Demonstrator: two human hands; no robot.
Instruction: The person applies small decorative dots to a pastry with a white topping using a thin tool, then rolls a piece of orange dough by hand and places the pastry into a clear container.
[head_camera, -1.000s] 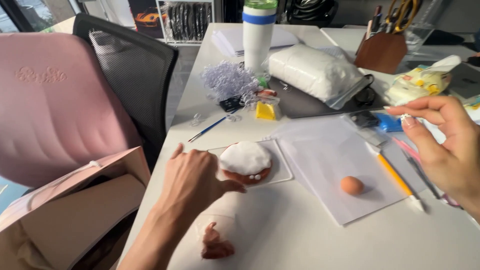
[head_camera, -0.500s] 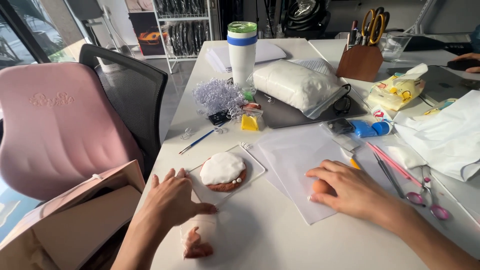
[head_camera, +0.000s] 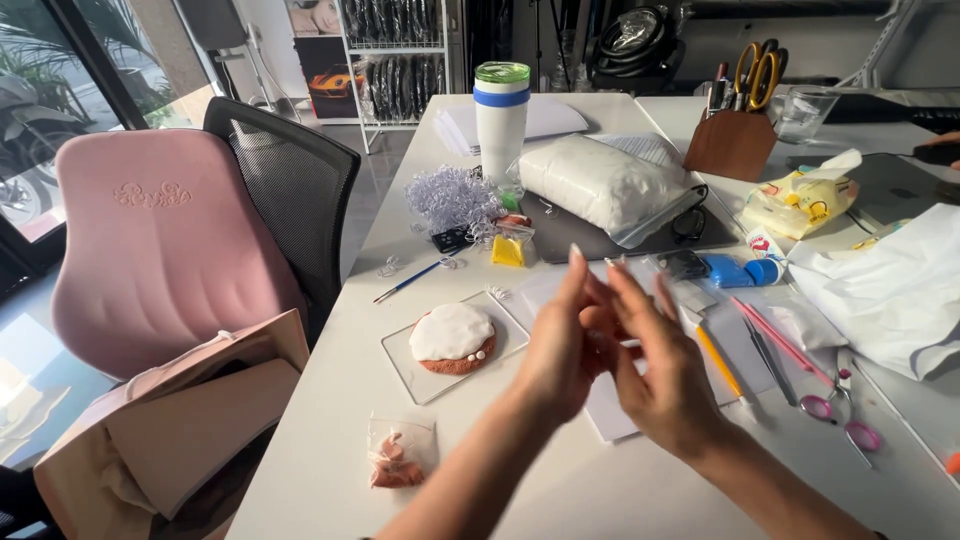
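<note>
My left hand (head_camera: 558, 352) and my right hand (head_camera: 668, 385) are raised above the white table (head_camera: 330, 460), palms facing and close together, fingers stretched out. What lies between the palms is hidden. Under them is a white paper sheet (head_camera: 612, 418). Left of my left hand, a round brown piece topped with white (head_camera: 452, 337) rests on a clear square plate (head_camera: 402, 368). A small clear bag of pinkish-brown lumps (head_camera: 398, 456) lies nearer the table's front edge.
A yellow tool (head_camera: 722, 365), pink sticks (head_camera: 782, 342) and small pink scissors (head_camera: 842, 412) lie to the right. Further back stand a white tumbler (head_camera: 502, 115), a bag of white filling (head_camera: 600, 182) and a wooden tool holder (head_camera: 733, 142). A pink chair (head_camera: 165, 245) and paper bag (head_camera: 185, 420) are at left.
My right hand came down over the small orange ball on the paper, then lifted. My left hand left the table by the plate. Both hands now meet in the air; the ball is out of sight.
</note>
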